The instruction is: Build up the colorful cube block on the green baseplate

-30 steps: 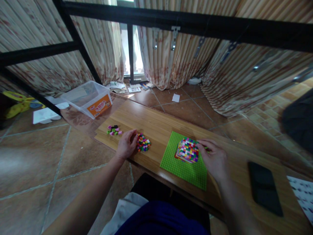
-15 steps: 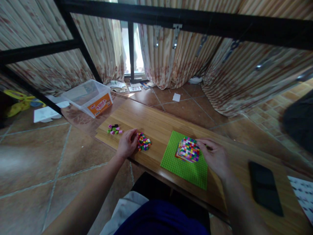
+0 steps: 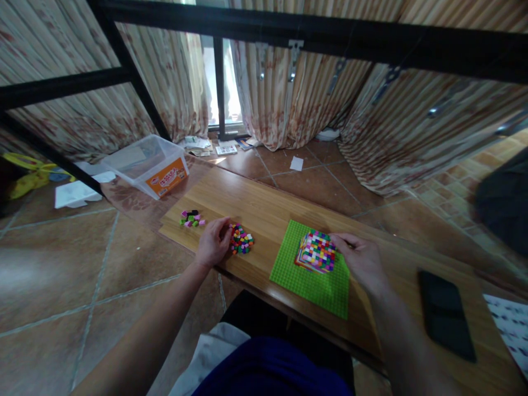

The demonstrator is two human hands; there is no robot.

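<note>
A block built of many small coloured bricks (image 3: 317, 251) stands on a green studded baseplate (image 3: 289, 269). My right hand (image 3: 359, 257) is at the block's right upper corner, thumb and index finger pinched together against it; whatever lies between the fingertips is too small to make out. To the left, my left hand (image 3: 213, 242) rests on the table with fingers curled at the edge of a pile of loose coloured bricks (image 3: 242, 240). Its fingertips are closed, and anything in them is hidden. Farther left lies a smaller group of pink, green and black bricks (image 3: 192, 219).
The wooden table (image 3: 256, 201) runs across under my hands. A black phone-like slab (image 3: 446, 313) and a printed sheet (image 3: 509, 322) lie at the right. Beyond the table's left end stands a clear plastic box (image 3: 144, 165). A black metal frame (image 3: 313, 27) crosses above.
My right hand's fingers have drawn in slightly at the block's corner. My left hand stays beside the loose pile. The whole view has shifted a little.
</note>
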